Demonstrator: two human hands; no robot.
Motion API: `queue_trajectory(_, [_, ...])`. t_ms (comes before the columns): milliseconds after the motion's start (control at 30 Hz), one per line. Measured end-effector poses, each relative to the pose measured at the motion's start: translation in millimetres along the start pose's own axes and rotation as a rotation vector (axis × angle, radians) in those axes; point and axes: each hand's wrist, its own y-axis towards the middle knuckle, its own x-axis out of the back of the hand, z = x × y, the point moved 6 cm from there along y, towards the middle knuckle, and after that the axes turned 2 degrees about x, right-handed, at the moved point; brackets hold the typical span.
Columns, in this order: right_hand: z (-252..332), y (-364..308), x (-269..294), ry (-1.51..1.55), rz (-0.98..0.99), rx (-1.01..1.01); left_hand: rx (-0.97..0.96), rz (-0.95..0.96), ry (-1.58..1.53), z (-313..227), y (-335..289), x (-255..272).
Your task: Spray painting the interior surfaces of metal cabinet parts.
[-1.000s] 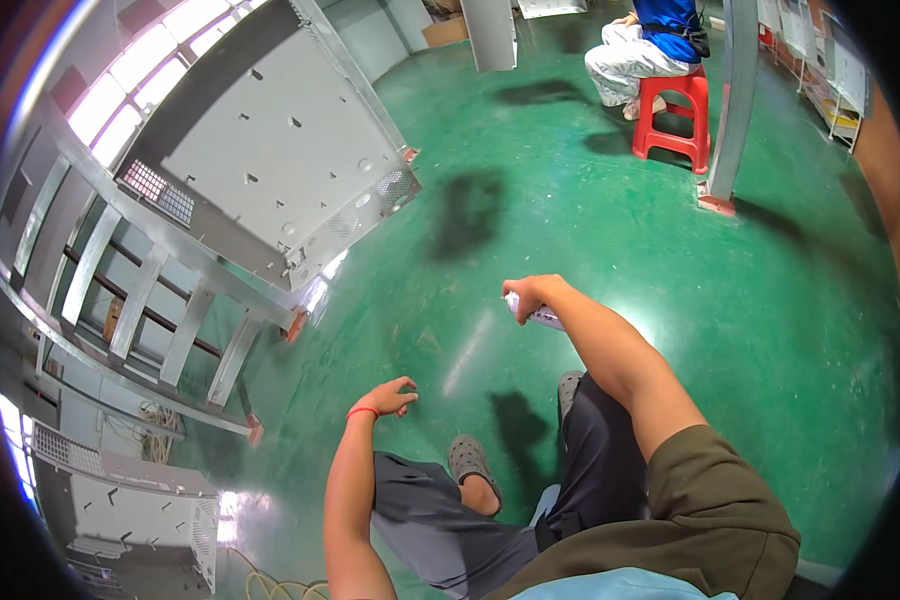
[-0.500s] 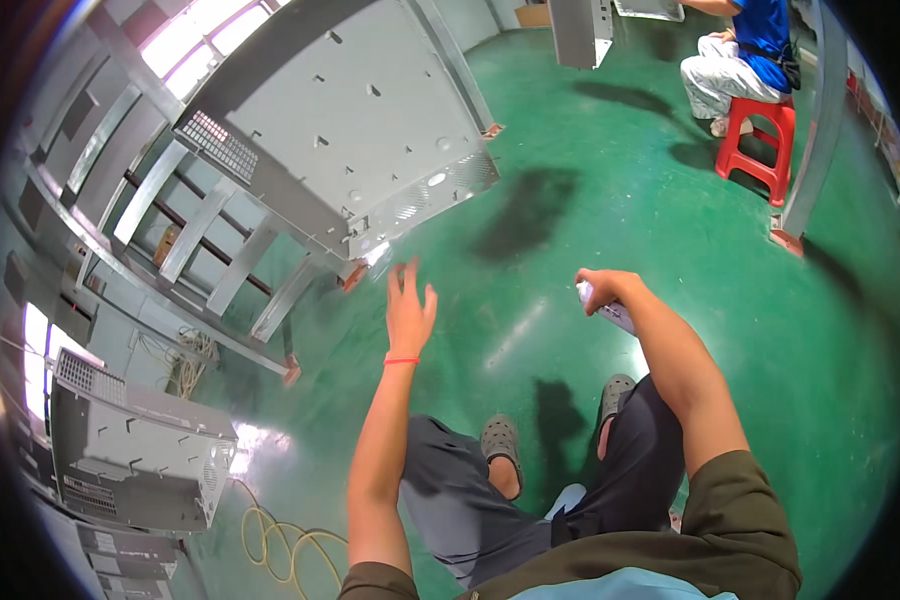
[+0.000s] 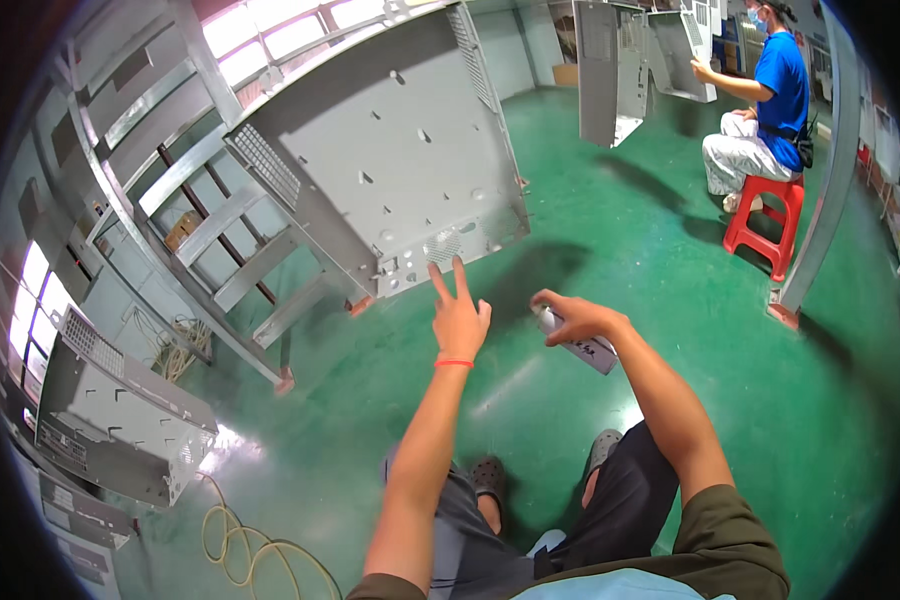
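Spray can (image 3: 582, 345) — right hand (image 3: 570, 315) grips it.

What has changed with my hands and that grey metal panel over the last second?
The left hand rose from low beside the knee and now reaches up, fingers spread, toward the lower edge of the grey metal panel, not clearly touching it. The view swung so the panel sits closer and more central. The right hand kept its grip on the spray can, and the person on the red stool stayed seated.

A person in blue (image 3: 775, 90) sits on a red stool (image 3: 765, 222) far right; yellow cable (image 3: 250, 550) coils near left.
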Motion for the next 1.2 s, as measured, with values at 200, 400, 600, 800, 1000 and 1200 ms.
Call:
queue_trajectory(200, [186.0, -25.0, 104.5, 0.201, -0.965, 0.610, -0.032, -0.007, 0.065, -17.6, 2.8, -2.2])
queue_trajectory(400, [266.4, -19.5, 161.0, -0.081, -1.482, 0.876, 0.038, 0.077, 0.028, -37.2, 5.5, -1.4])
queue_trajectory(600, [298.4, -7.7, 176.7, -0.223, -1.552, 0.931, 0.058, 0.068, 0.027, -43.5, 4.1, 4.5])
queue_trajectory(800, [290.7, -11.7, 181.9, 0.016, -1.691, 0.887, 0.072, 0.104, -0.003, -46.8, 3.0, 8.0])
queue_trajectory(1000, [298.2, -10.7, 174.4, -0.120, -1.612, 0.990, 0.075, 0.094, -0.020, -40.0, 3.9, 2.6])
queue_trajectory(1200, [281.7, -19.9, 172.1, -0.011, -1.724, 0.953, 0.117, 0.119, -0.072, -33.7, 5.6, 0.4])
